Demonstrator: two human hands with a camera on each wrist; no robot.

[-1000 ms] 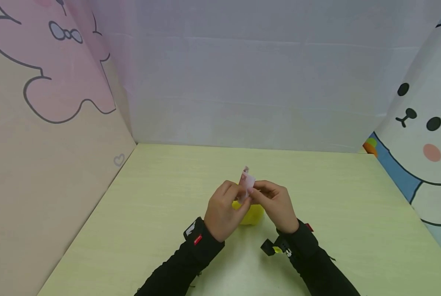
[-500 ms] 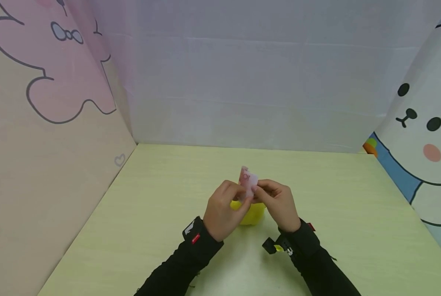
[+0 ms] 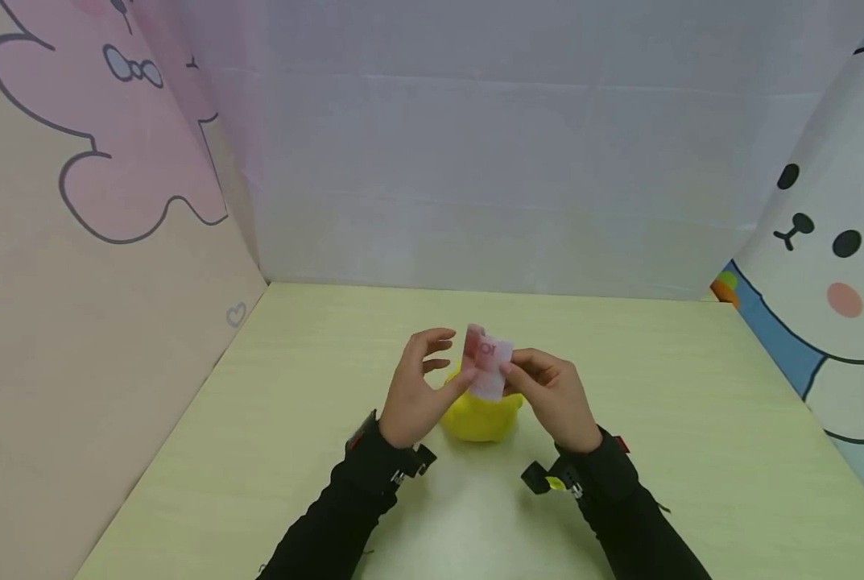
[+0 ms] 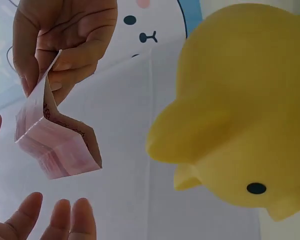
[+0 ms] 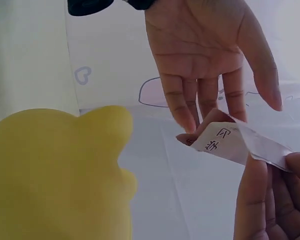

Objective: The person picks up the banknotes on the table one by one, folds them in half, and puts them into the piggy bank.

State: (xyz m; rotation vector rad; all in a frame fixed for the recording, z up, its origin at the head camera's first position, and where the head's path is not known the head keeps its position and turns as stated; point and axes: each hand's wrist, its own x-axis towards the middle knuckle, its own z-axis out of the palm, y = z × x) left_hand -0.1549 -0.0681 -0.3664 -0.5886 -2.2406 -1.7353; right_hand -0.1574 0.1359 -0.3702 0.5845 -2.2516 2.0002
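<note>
With your right hand (image 3: 551, 395) pinching the folded banknote (image 3: 486, 364) and your left hand (image 3: 419, 387) spread open beside it, keep the fold tight above the yellow duck bank (image 3: 478, 419).

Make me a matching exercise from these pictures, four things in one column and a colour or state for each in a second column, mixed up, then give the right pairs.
Column one:
1. folded banknote
2. duck toy
3. left hand
4. right hand

Column two:
A. yellow, standing on the table
B. fingers spread, holding nothing
C. pinkish red, held above the toy
D. pinching the paper

Pairs: 1-C, 2-A, 3-B, 4-D
</note>
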